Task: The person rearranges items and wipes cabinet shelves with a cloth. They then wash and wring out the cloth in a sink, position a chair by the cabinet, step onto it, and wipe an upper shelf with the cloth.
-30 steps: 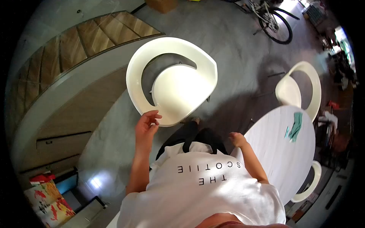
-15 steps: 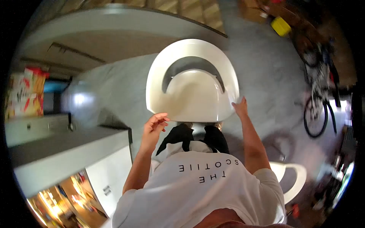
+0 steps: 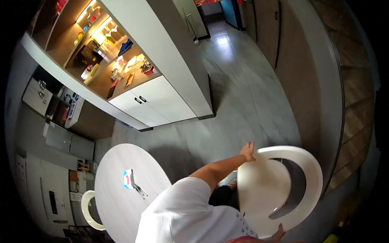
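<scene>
A white curved-back chair (image 3: 265,182) is at the lower right, directly in front of my body. My left hand (image 3: 247,152) is at the end of its left armrest, fingers stretched out and the thumb side against the chair edge. At the chair's other side, my right hand (image 3: 278,233) grips the rim, and much of it is cut off by my shirt and the frame's lower edge. The seat carries nothing. Below the seat edge, part of my dark-clothed leg shows.
A pale oval table (image 3: 117,174) stands to the left, holding a small white, blue and red packet (image 3: 128,179) and thin dark sticks (image 3: 140,191). Another white chair (image 3: 88,212) is beyond it. A cabinet (image 3: 156,101) with lit shelves stands ahead, and a curved wall (image 3: 302,77) runs right.
My view has swung left, bringing the table and cabinet into sight. The chair now appears lower right. My left hand has come from just off the chair edge to its armrest.
</scene>
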A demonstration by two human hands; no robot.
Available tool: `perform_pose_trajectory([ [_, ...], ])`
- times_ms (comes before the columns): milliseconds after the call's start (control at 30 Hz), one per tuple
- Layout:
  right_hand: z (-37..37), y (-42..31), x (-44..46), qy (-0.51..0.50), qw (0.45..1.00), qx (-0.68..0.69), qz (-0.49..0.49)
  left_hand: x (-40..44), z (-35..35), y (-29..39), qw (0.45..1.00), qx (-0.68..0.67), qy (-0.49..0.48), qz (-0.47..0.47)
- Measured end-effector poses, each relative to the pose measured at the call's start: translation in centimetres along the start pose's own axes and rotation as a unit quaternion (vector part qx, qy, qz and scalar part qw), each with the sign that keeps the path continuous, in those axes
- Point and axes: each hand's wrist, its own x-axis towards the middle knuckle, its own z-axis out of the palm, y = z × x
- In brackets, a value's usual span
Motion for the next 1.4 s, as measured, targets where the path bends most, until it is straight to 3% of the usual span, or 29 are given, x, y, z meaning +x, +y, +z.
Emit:
perform_pose_trajectory([
  [67, -0.3, -0.4, -0.1, -0.038, 0.999, -0.019, 0.012, 2.6, 1.6, 0.4, 1.000, 0.024, -0.019, -0.006],
  [200, -4.4, 0.0, 2.0, -0.089, 0.993, -0.073, -0.023, 8.6, 6.3, -1.7, 0.990, -0.033, -0.094, 0.096],
  [300, -0.6, -2.8, -0.3, -0.027, 0.999, -0.037, 0.021, 9.6, 6.3, -1.2, 0.984, -0.019, -0.173, 0.023],
  [367, 5.8, -7.3, -6.1, 0.085, 0.992, -0.091, 0.007, 9.8, 6.0, -2.7, 0.990, -0.030, -0.129, 0.045],
  [500, 8.1, -8.3, -3.4, 0.061, 0.989, -0.110, -0.074, 9.3, 7.0, -12.4, 0.984, -0.163, -0.056, 0.041],
  [533, 9.7, -9.1, -2.3, 0.047, 0.987, -0.127, -0.086, 7.7, 4.6, -14.2, 0.986, -0.159, -0.049, 0.019],
  [633, 20.5, -14.9, -4.7, 0.039, 0.971, -0.214, -0.095, 1.5, -2.2, -19.2, 0.977, -0.196, -0.014, -0.085],
  [700, 24.8, -16.9, -1.3, -0.034, 0.938, -0.315, -0.142, -2.7, -4.7, -23.1, 0.955, -0.263, 0.046, -0.131],
  [833, 37.9, -19.7, 1.6, -0.174, 0.880, -0.367, -0.245, -11.1, -9.3, -29.5, 0.915, -0.287, 0.152, -0.240],
  [900, 46.6, -22.2, -1.4, -0.194, 0.851, -0.413, -0.261, -12.7, -6.9, -34.8, 0.884, -0.311, 0.206, -0.281],
  [967, 54.0, -22.4, 1.2, -0.223, 0.809, -0.463, -0.286, -15.7, -7.9, -35.8, 0.831, -0.391, 0.278, -0.282],
  [1100, 67.4, -22.6, -3.6, -0.353, 0.728, -0.484, -0.332, -20.2, -10.8, -34.8, 0.764, -0.421, 0.345, -0.346],
  [1200, 76.2, -22.1, -6.2, -0.371, 0.676, -0.527, -0.356, -22.1, -10.5, -35.3, 0.695, -0.455, 0.412, -0.374],
  [1333, 86.1, -20.1, -8.0, -0.440, 0.643, -0.500, -0.379, -23.2, -9.8, -35.1, 0.627, -0.467, 0.466, -0.415],
  [1400, 89.9, -19.0, -8.4, -0.509, 0.598, -0.484, -0.386, -23.9, -9.9, -34.1, 0.588, -0.491, 0.471, -0.437],
])
